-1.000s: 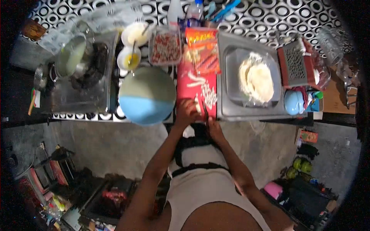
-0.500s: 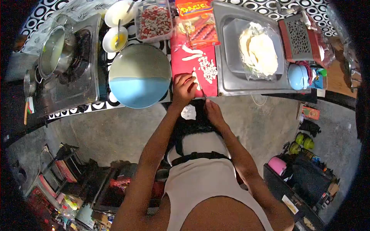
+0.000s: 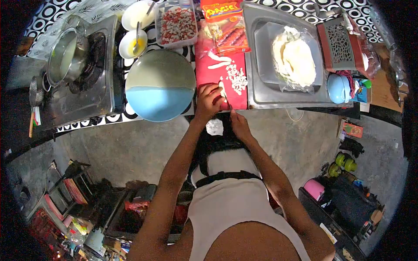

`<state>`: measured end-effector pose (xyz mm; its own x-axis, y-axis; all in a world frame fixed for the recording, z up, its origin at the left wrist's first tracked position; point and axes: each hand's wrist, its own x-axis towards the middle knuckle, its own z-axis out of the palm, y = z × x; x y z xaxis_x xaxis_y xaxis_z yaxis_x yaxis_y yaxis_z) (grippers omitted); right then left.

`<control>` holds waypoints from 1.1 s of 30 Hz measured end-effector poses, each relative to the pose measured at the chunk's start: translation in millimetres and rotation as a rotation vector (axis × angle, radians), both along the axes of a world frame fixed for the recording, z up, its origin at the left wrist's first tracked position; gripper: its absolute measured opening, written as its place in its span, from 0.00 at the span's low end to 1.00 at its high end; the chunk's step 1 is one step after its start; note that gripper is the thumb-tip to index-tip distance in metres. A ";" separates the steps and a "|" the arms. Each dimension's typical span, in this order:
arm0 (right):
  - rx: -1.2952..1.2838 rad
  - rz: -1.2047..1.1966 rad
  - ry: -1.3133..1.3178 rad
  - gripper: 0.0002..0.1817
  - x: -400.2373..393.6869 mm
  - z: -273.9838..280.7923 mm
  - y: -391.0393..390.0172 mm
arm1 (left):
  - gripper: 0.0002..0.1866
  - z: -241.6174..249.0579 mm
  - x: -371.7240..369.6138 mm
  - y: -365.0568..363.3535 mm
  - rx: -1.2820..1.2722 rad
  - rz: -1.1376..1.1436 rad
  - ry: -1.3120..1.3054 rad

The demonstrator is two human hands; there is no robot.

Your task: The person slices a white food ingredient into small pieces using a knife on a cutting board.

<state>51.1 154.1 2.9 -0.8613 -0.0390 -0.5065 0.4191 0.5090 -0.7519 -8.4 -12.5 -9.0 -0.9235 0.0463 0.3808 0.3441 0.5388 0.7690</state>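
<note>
On a red cutting board (image 3: 202,69), my left hand (image 3: 209,102) presses its curled fingers against a long whitish strip (image 3: 222,88) of food whose kind I cannot make out. My right hand (image 3: 241,125) grips a knife (image 3: 229,105) at the board's front edge, the blade pointing up toward the strip's near end. Small diced white pieces (image 3: 236,79) lie in a heap to the right of the strip. Further back on the board are a few uncut whitish strips (image 3: 219,65). A red and yellow sausage packet (image 3: 226,32) lies across the far end.
Left of the board stand a large blue and beige plate (image 3: 161,104), a yellow-filled bowl (image 3: 126,47) with a spoon, and a tub of diced red and white food (image 3: 177,27). A pot (image 3: 65,61) sits on the stove. Bagged round wrappers (image 3: 298,63) rest over the sink (image 3: 278,99).
The whole view has shifted slightly to the right. Both hands stay at the near end of the board, with the left hand still on the strip and the knife beside it.
</note>
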 end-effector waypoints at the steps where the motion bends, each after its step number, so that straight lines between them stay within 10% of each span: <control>1: 0.015 0.008 -0.002 0.28 -0.2 0.9 -0.7 | 0.18 -0.3 0.0 -0.2 0.001 -0.004 -0.004; 33: 0.323 0.192 0.128 0.29 -4.5 0.1 -13.4 | 0.20 -11.3 -0.9 8.5 -0.077 0.055 -0.008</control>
